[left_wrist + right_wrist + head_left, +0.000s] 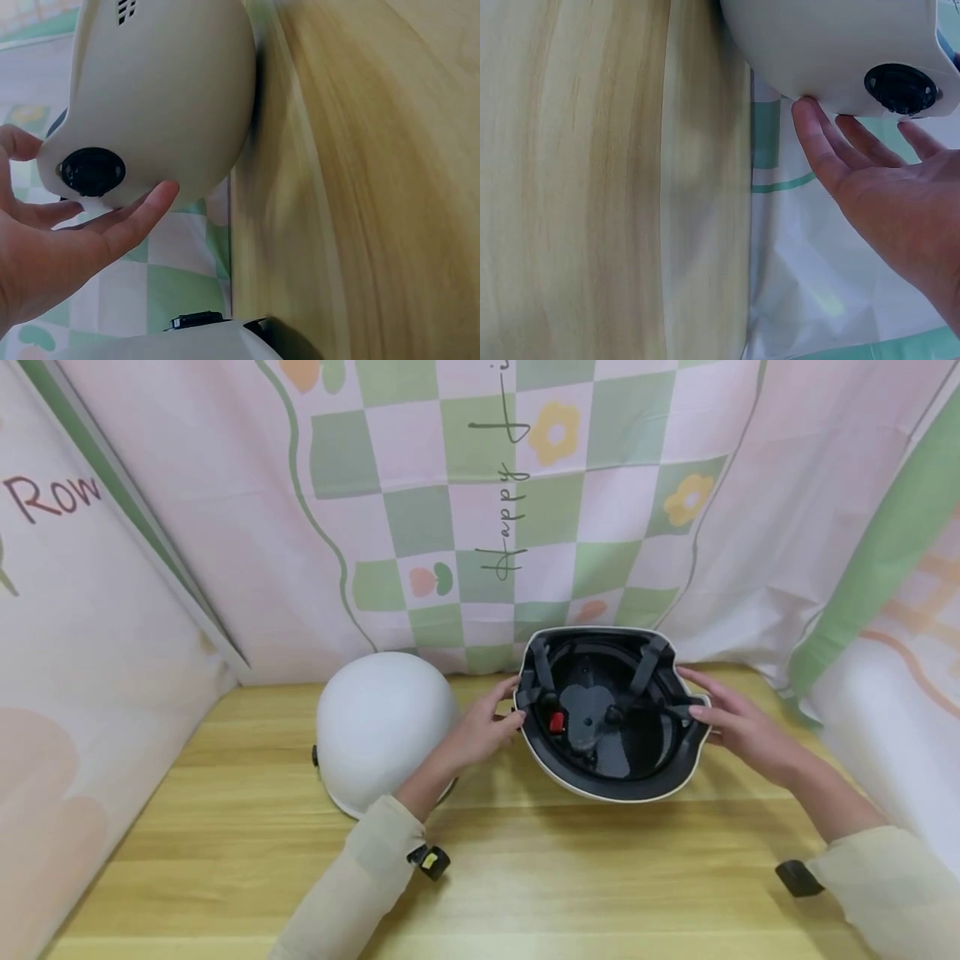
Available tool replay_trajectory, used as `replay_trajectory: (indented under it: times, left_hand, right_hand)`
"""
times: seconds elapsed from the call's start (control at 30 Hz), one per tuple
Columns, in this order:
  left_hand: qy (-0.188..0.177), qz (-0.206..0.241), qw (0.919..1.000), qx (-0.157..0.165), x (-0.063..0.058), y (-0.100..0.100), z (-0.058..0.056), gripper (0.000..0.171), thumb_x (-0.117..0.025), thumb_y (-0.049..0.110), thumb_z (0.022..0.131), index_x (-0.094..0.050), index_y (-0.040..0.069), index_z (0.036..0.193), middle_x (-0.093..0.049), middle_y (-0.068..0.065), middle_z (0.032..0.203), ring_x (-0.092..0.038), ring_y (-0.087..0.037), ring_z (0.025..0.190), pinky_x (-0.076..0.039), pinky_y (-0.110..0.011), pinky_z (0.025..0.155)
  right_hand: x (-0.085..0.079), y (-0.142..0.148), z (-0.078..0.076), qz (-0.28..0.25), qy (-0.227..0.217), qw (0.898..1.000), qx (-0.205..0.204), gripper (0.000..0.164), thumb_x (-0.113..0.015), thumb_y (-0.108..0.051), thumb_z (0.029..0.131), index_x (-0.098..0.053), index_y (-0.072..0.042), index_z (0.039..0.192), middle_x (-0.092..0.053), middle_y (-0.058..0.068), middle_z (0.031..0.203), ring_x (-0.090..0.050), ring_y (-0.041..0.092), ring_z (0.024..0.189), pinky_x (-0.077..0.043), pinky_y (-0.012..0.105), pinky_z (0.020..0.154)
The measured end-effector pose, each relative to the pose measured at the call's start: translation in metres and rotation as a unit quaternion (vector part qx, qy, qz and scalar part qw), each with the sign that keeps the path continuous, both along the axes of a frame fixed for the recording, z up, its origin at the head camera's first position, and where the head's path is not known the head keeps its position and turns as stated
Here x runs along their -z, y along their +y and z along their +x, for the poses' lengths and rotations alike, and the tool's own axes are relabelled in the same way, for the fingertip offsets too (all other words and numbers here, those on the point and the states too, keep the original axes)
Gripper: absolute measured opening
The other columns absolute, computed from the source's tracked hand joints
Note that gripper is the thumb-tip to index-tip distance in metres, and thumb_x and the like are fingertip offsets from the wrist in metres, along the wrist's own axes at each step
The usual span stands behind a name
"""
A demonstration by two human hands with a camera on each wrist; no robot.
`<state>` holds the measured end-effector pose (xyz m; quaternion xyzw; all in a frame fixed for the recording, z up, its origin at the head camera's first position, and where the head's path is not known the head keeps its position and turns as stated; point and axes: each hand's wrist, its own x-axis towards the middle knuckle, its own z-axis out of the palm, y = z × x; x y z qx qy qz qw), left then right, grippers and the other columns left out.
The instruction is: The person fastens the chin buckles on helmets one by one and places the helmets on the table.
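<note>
A white helmet [592, 718] lies upside down in both hands, its black padded inside, dark straps and a red buckle piece [557, 722] facing up. The left hand [483, 727] holds its left side, thumb at the rim and fingers along the outer shell. On the opposite side the right hand [738, 727] grips the rim with its thumb, the other fingers beneath. Round black knobs show on the shell beside each hand, a left one [93, 171] and a right one [900, 88]. A second white helmet [382, 727] sits dome up, left of the left hand.
The wooden table [600, 877] carries both helmets. A printed curtain [487, 502] hangs right behind its back edge, with more cloth along the left and right sides. The left forearm reaches past the front of the dome-up helmet.
</note>
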<state>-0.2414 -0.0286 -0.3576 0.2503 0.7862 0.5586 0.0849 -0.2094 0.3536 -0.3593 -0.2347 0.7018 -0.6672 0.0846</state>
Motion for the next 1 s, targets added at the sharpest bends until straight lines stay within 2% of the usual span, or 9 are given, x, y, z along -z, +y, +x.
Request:
replay_trajectory:
  times: [0.1,0.23,0.4,0.67,0.77,0.87,1.0]
  left_hand:
    - [-0.008,-0.010,0.9999,0.006,0.003,0.000,0.000,0.068,-0.058,0.013,0.098,-0.028,0.011,0.158,-0.042,-0.017,0.152,-0.067,-0.044,0.093,-0.057,-0.037,0.072]
    - [-0.009,-0.024,0.9997,0.003,0.006,0.000,-0.001,0.073,-0.061,0.016,0.097,-0.024,0.013,0.160,-0.039,-0.013,0.155,-0.068,-0.038,0.096,-0.054,-0.029,0.069]
    - [-0.006,-0.035,0.9994,-0.002,0.004,0.000,0.000,0.073,-0.063,0.019,0.097,-0.026,0.017,0.160,-0.040,-0.008,0.155,-0.069,-0.027,0.103,-0.055,-0.030,0.072]
    - [0.016,-0.032,0.9993,-0.007,0.003,0.000,0.000,0.069,-0.067,0.017,0.094,-0.037,0.015,0.155,-0.047,-0.011,0.150,-0.065,-0.030,0.112,-0.057,-0.030,0.077]
    - [-0.001,-0.021,0.9997,-0.014,0.003,0.001,0.000,0.064,-0.067,0.022,0.096,-0.039,0.015,0.153,-0.046,-0.012,0.150,-0.065,-0.028,0.113,-0.057,-0.034,0.079]
    - [-0.026,0.002,0.9994,-0.023,0.002,0.003,0.001,0.060,-0.066,0.026,0.099,-0.040,0.013,0.152,-0.046,-0.014,0.150,-0.066,-0.027,0.111,-0.057,-0.042,0.084]
    - [-0.045,0.032,0.9981,-0.029,0.003,0.005,0.001,0.058,-0.064,0.019,0.100,-0.040,0.009,0.151,-0.051,-0.020,0.143,-0.067,-0.029,0.107,-0.054,-0.051,0.088]
  right_hand:
    - [0.000,0.000,0.002,-0.007,-0.007,1.000,-0.019,0.059,-0.034,0.002,0.107,-0.022,-0.016,0.161,-0.062,-0.004,0.131,-0.065,0.012,0.109,-0.054,0.027,0.087]
    - [0.002,0.001,0.004,-0.009,-0.010,0.999,-0.032,0.062,-0.034,0.004,0.106,-0.018,-0.017,0.162,-0.063,-0.003,0.129,-0.066,0.013,0.109,-0.055,0.028,0.087]
    - [0.004,0.002,0.005,-0.009,-0.001,1.000,-0.030,0.063,-0.035,0.006,0.105,-0.018,-0.016,0.162,-0.063,-0.002,0.129,-0.066,0.013,0.109,-0.055,0.028,0.087]
    - [0.002,0.001,0.004,-0.018,0.001,0.999,-0.035,0.063,-0.034,0.007,0.105,-0.019,-0.016,0.162,-0.061,-0.003,0.134,-0.065,0.013,0.112,-0.054,0.028,0.089]
    - [0.004,0.002,0.002,-0.045,0.001,0.997,-0.061,0.063,-0.031,0.009,0.105,-0.018,-0.015,0.162,-0.059,-0.001,0.137,-0.063,0.015,0.114,-0.054,0.029,0.090]
    - [0.006,0.004,0.000,-0.103,-0.011,0.988,-0.119,0.064,-0.023,0.011,0.103,-0.016,-0.013,0.162,-0.058,0.004,0.140,-0.062,0.018,0.118,-0.052,0.032,0.094]
    - [0.011,0.007,-0.004,-0.190,-0.043,0.956,-0.218,0.067,-0.008,0.011,0.098,-0.009,-0.010,0.162,-0.053,0.014,0.145,-0.057,0.025,0.126,-0.046,0.038,0.103]
